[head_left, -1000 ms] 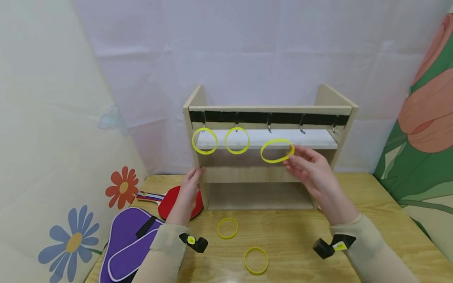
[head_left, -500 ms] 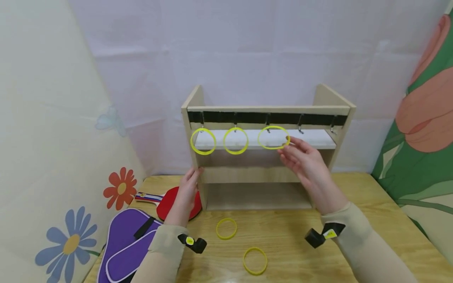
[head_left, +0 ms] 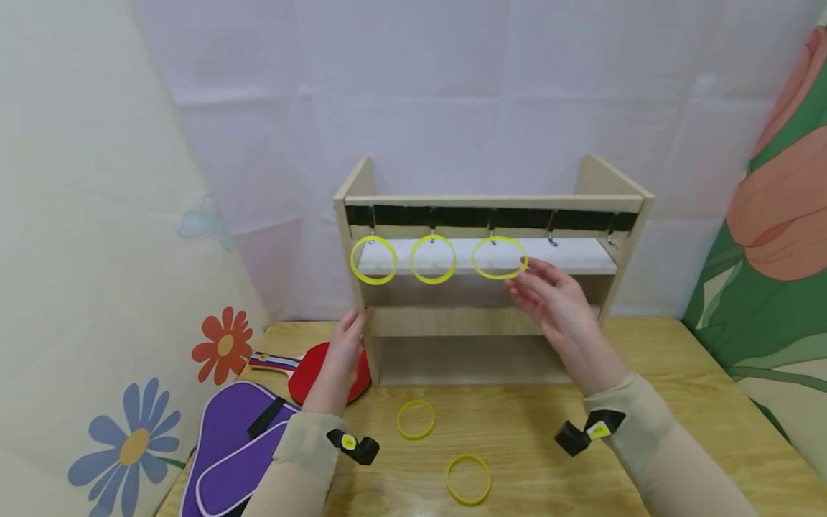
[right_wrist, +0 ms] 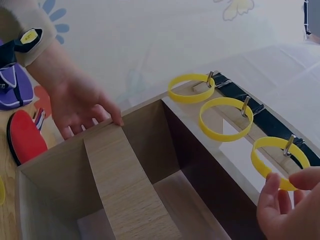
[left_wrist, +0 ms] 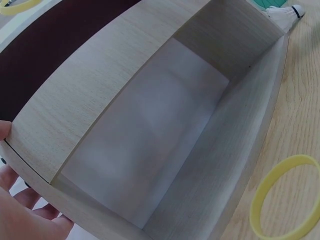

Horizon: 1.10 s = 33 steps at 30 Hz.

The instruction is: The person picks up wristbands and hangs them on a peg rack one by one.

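My right hand (head_left: 558, 301) pinches the right side of a yellow ring (head_left: 500, 278) between thumb and fingers. In the right wrist view, that ring (right_wrist: 259, 165) loops around the third metal hook (right_wrist: 288, 145). Two more yellow rings, one at the far left (head_left: 373, 282) and one beside it (head_left: 433, 281), hang from the first two hooks. My left hand (head_left: 349, 352) grips the left side panel of the small wooden shelf (head_left: 439, 322), the thumb at its front edge and the other fingers along the outside, as the left wrist view shows.
Two yellow rings, a farther one (head_left: 416, 437) and a nearer one (head_left: 468, 502), lie on the wooden table (head_left: 536, 445). A red table tennis bat (head_left: 316, 370) and a purple case (head_left: 226, 424) are at the left. A shuttlecock (left_wrist: 282, 16) lies beyond the shelf's right end.
My right hand has raised the held ring from below the third hook and moved slightly left; the ring now hangs around that hook. My left hand stays on the shelf side.
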### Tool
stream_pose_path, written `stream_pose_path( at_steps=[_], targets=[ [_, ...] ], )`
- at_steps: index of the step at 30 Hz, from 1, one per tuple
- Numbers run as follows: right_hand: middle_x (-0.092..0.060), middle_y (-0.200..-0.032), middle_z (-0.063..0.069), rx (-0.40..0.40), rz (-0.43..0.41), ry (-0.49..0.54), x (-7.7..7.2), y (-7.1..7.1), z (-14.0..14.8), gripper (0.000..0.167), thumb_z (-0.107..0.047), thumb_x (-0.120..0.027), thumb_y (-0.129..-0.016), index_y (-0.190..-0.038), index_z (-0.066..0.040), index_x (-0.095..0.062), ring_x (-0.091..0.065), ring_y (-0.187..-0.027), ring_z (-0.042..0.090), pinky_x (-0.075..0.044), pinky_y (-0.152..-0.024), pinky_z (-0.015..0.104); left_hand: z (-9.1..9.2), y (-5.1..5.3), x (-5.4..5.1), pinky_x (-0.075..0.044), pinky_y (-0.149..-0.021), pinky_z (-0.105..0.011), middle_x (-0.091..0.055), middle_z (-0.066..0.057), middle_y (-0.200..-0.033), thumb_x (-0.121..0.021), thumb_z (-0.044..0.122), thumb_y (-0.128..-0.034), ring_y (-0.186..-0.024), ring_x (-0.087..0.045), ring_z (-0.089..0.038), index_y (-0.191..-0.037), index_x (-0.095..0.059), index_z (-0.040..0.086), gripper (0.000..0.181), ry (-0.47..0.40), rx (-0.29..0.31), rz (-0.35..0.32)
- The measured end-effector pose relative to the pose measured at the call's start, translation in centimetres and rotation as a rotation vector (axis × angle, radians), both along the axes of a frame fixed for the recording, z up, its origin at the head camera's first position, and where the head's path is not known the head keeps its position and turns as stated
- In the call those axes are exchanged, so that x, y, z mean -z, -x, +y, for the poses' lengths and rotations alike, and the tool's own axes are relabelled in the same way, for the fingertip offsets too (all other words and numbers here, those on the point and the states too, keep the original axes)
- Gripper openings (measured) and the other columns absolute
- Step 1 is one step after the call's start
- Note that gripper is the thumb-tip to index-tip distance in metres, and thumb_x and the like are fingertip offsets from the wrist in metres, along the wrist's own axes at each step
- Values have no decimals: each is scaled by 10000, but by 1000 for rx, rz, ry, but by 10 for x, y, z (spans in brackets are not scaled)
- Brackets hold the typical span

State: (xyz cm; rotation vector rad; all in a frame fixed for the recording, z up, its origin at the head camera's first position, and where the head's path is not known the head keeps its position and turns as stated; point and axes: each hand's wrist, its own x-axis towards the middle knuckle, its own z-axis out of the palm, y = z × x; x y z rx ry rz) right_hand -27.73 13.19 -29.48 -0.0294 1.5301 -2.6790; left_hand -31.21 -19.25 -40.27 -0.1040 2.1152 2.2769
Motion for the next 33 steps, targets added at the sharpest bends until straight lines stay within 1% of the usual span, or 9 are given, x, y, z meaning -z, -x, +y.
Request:
stream_pose_path(
  at_steps=[5,9,17,24,27,30,33],
  targets=[
    [-675,-968,12,-19,9,-6,2,0,0,300,46,-540,-964,-1245,-55,-511,-704,-809,111,-570,-778,189,0,1,1,-145,-1224,-577,-254,-74,-1619,-468,378,-1031,-1509,-174,-318,-1564,-301,207,585,-2,1,3],
    [-687,-960,15,-31,20,2,4,0,-1,293,55,-545,-958,-1229,-53,-522,-709,-813,115,-572,-790,192,1,0,-1,-147,-1221,-584,-261,-69,-1615,-473,382,-1029,-1507,-175,-315,-1562,-307,223,581,0,-1,2],
    [-704,-974,24,-55,30,21,7,-1,-1,256,71,-532,-959,-1169,-73,-559,-720,-842,132,-576,-811,210,1,-2,-3,-143,-1223,-580,-253,-65,-1618,-475,392,-1026,-1512,-164,-313,-1561,-306,243,581,6,-9,-20],
    [-700,-980,30,-73,50,13,10,0,-1,251,71,-507,-971,-1183,-59,-542,-725,-859,134,-574,-827,214,2,-1,-1,-159,-1217,-589,-268,-66,-1609,-487,383,-1020,-1502,-182,-315,-1558,-318,244,581,11,-29,-16],
    [-707,-964,38,-78,60,15,11,0,-1,230,71,-502,-973,-1140,-71,-575,-728,-860,139,-575,-828,218,3,-1,0,-168,-1213,-595,-277,-69,-1603,-489,371,-1019,-1495,-191,-315,-1556,-326,241,576,15,-35,-8],
    [-704,-970,45,-82,53,18,13,-1,0,209,49,-525,-974,-1106,-90,-608,-728,-879,147,-575,-832,224,2,0,0,-173,-1208,-602,-280,-73,-1600,-491,369,-1019,-1493,-192,-318,-1554,-329,237,575,17,-33,-6],
    [-699,-962,32,-85,41,3,17,-2,2,218,36,-526,-978,-1153,-78,-587,-725,-895,145,-573,-837,221,2,-1,0,-177,-1205,-608,-278,-73,-1599,-494,372,-1018,-1493,-188,-321,-1551,-335,238,573,20,-30,-11]
  ],
)
